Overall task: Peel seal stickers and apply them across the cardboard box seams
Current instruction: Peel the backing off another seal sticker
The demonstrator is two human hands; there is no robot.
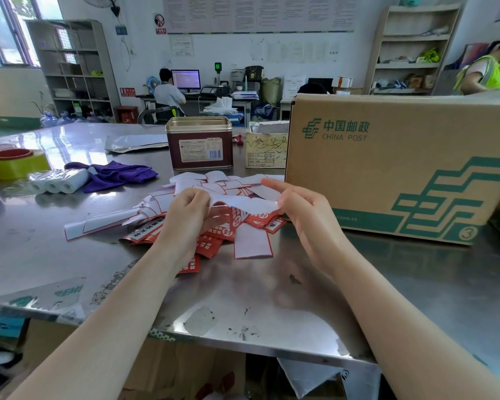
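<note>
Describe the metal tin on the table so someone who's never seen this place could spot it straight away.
Start at the big China Post cardboard box on the steel table. Left of it stands a small scribbled carton, then the tin. It is the only dark red container with a gold rim, open-topped, with a white barcode label facing you.

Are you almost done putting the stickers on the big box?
Not yet. White backing papers lie heaped on the table, so some peeling looks done. Both hands, left hand and right hand, hold a sticker being peeled. The cardboard box shows no sticker on this side.
</note>
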